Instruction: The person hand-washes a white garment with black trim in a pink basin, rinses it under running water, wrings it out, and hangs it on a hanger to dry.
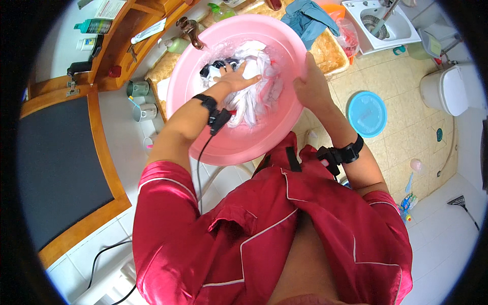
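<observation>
A large pink plastic basin [221, 146] is in front of me under a brown metal faucet [191, 33]. Wet white garments [248, 103] lie bunched inside it, with a dark patterned piece [213, 68] at their left edge and some water around them. My left hand [233, 79] rests flat on this laundry, its fingers spread. On the basin's right side, my right hand [313, 85] grips the rim, thumb toward the inside. Its other fingers are partly hidden. Whether the basin touches the counter is hidden beneath it.
A blue-grey cloth [309, 23] hangs over the counter [329, 53] at the right. Pump bottles [178, 45] stand behind the basin. An open cabinet door [68, 171] is at the left. A blue lidded tub [367, 114] and a toilet [444, 89] stand to the right.
</observation>
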Action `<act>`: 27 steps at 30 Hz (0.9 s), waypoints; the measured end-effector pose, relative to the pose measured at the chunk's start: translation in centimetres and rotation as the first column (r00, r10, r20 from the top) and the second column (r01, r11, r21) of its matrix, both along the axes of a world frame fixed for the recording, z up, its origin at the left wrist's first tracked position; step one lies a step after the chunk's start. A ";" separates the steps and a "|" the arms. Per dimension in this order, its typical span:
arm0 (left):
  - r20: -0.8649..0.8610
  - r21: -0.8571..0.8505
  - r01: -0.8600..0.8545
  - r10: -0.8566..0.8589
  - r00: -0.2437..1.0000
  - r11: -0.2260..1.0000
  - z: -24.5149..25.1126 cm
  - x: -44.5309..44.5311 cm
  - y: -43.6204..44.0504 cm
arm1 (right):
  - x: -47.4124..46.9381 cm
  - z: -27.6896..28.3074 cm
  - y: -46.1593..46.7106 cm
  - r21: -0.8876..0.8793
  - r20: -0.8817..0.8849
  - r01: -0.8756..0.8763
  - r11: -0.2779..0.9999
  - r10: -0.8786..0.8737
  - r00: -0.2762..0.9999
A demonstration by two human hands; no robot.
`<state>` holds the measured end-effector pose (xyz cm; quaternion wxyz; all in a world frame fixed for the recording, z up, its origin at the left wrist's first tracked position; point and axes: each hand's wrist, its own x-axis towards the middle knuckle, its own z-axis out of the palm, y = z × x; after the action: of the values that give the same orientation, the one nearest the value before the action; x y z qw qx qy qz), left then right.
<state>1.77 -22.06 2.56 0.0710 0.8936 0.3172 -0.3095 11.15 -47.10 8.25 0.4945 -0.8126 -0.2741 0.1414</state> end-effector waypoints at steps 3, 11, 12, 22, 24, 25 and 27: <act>-0.040 0.005 -0.014 0.014 0.999 1.000 -1.8 1.3 0.3 | 0.4 -0.3 0.6 0.112 0.072 0.006 0.994 -0.014 0.997; 0.419 -0.032 -0.157 0.156 0.895 0.987 1.1 -1.7 5.1 | 1.0 0.0 1.1 0.014 -0.077 -0.028 1.000 0.029 0.997; 0.406 -0.075 -0.227 0.237 0.883 0.971 2.4 -2.0 5.4 | 0.9 0.1 1.1 0.009 -0.074 -0.022 1.000 0.023 0.997; 0.001 -0.996 0.086 0.958 0.286 -0.024 14.7 -0.9 3.7 | 0.9 -0.4 1.0 0.107 -0.026 -0.025 0.994 0.028 0.999; -0.078 -0.989 -0.145 0.916 0.393 -0.022 13.8 -0.7 1.8 | 0.8 -0.2 0.8 0.109 -0.022 -0.016 0.994 0.018 1.000; -0.137 -0.962 -0.272 0.890 0.435 -0.015 12.6 -1.0 0.5 | 0.8 -0.1 0.8 0.108 -0.026 -0.020 0.994 0.023 0.999; -0.030 -0.324 -0.397 0.410 0.912 0.859 10.8 -0.8 0.1 | 0.7 0.2 0.6 0.096 -0.026 -0.021 0.995 0.023 0.999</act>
<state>0.96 -21.96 13.38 0.2856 0.7896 0.4405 -0.3177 11.86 -46.47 8.46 0.5348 -0.7830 -0.2830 0.1444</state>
